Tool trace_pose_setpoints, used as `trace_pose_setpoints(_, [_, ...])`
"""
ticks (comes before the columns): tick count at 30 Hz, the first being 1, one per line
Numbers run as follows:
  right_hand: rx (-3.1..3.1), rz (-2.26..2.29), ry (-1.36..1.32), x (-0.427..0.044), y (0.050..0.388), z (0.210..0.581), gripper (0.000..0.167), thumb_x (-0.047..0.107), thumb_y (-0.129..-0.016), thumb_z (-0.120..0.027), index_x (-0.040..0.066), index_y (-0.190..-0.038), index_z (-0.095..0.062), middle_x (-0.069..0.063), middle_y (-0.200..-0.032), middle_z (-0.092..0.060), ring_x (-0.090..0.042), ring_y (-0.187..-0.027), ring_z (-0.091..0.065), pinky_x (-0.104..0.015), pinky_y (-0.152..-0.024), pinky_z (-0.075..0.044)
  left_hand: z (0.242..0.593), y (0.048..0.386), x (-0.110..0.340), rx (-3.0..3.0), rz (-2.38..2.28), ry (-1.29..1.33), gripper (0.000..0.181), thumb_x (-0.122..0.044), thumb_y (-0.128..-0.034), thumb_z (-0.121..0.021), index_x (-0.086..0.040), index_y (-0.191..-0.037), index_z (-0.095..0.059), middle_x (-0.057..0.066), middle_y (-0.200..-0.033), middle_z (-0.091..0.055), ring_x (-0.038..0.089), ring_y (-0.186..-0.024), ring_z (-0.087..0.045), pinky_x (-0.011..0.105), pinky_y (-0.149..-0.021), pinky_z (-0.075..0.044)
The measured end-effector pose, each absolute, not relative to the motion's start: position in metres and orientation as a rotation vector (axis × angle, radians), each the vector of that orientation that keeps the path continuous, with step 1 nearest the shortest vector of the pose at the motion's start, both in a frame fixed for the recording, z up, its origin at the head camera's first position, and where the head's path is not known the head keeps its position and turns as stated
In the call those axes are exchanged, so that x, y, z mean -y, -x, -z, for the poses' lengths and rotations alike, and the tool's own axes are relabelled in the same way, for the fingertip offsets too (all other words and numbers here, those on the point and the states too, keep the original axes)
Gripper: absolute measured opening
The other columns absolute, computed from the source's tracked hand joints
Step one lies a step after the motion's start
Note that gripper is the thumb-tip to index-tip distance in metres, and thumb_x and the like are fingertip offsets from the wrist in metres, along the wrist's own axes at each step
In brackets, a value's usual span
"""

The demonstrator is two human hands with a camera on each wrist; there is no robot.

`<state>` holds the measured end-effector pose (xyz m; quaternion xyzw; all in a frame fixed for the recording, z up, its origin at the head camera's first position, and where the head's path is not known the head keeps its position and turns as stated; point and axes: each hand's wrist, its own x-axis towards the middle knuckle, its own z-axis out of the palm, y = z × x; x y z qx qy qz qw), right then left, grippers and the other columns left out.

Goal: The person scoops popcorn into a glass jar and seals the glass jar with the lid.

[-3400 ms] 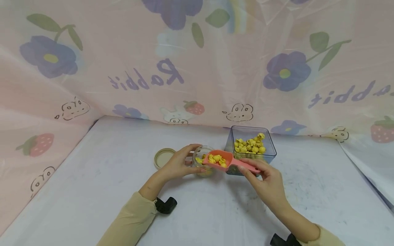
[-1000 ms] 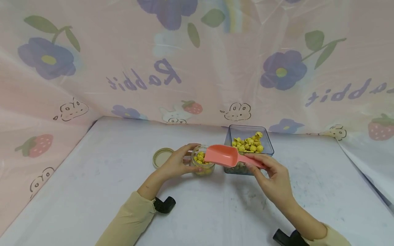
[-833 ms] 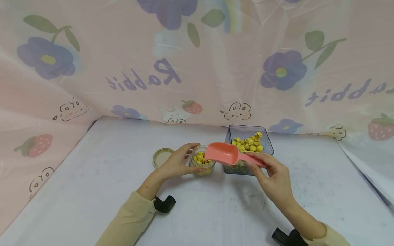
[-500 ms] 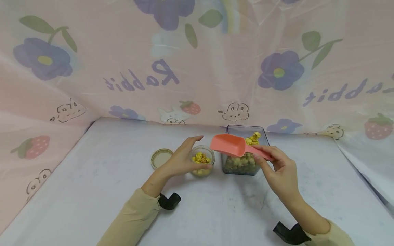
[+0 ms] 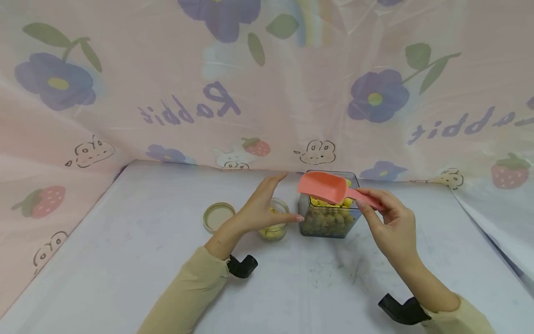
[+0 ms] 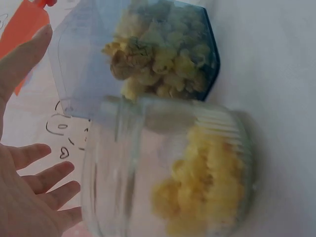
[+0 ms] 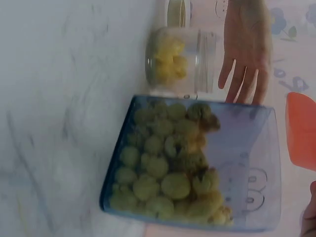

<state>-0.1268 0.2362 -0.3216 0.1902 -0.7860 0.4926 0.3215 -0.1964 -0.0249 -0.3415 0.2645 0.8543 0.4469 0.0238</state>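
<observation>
In the head view my right hand (image 5: 394,227) pinches the handle of an empty-looking coral scoop (image 5: 323,185), held over the bluish clear box (image 5: 329,222) of yellow popcorn. My left hand (image 5: 260,208) is spread above the small glass jar (image 5: 273,233), which stands on the table with popcorn inside. Fingers and thumb point toward the box, partly covering the jar. The left wrist view shows the jar (image 6: 168,173) beside the hand (image 6: 29,187), with a gap between them. From the right wrist, the box (image 7: 187,168) is well filled, and the scoop (image 7: 302,131) hangs above its opening.
A round jar lid (image 5: 218,217) lies on the white table (image 5: 125,260) left of the jar. Behind the table hangs a pink sheet (image 5: 275,102) printed with flowers and rabbits. Black wrist pieces sit at both sleeves.
The scoop, which held popcorn earlier, was emptied at the jar and has moved right, over the box. My left hand has let go of the jar and shifted up and right.
</observation>
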Motion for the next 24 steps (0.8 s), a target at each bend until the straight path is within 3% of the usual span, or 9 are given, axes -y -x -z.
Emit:
trace_pose_setpoints(5, [2.097,-1.235,-0.444,-0.245,0.128,0.319,0.027,-0.016,-0.082,-0.063,-0.012,-0.108,-0.065,0.017,-0.099,-0.063,-0.002,-0.084,-0.055,-0.005,-0.076,-0.047,0.336,0.198,0.015,-2.62,-1.37,-0.798,0.107,-0.042,-0.0695,-0.085,-0.019,-0.153,-0.022,0.005,-0.155,-0.026,0.022,-0.143,-0.023,0.049,-0.115,-0.027])
trace_pose_setpoints(24, [2.155,-1.2,-0.358,-0.271,0.132,0.325,0.026,-0.016,-0.081,-0.064,-0.012,-0.107,-0.066,0.017,-0.096,-0.062,0.0,-0.084,-0.055,-0.004,-0.079,-0.047,0.328,0.209,-0.02,-2.52,-1.391,-0.767,0.107,-0.044,-0.0731,-0.081,-0.02,-0.154,-0.016,0.003,-0.159,-0.019,0.022,-0.145,-0.021,0.05,-0.115,-0.026])
